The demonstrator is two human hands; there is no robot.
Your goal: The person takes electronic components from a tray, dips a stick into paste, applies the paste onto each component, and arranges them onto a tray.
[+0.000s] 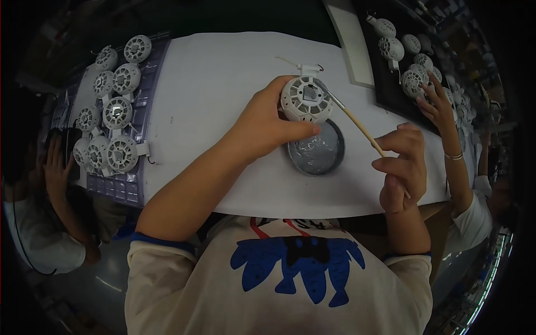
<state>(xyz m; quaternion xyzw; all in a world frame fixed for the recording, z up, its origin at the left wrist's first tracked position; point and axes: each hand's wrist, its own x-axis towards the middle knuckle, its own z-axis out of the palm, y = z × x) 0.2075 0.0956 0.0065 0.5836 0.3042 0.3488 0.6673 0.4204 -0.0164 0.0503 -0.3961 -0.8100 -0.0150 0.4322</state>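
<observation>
Near the middle of the white table surface, my left hand point(273, 123) holds a round white slotted housing point(306, 99) with a grey patch at its centre and a small bracket with a wire on top. Its thumb lies along the lower edge of the housing. My right hand point(403, 162) pinches the wooden handle of a thin brush point(357, 123), whose grey-coated tip touches the upper right rim of the housing. Partly beneath the housing sits a round tin of grey paste point(317, 148).
At the left, a purple tray point(151, 106) carries several similar white housings point(117, 112). On the right is a black tray point(385, 84) with more housings; a co-worker's hand point(438, 103) touches one. Another person's hand point(57, 167) is at the far left.
</observation>
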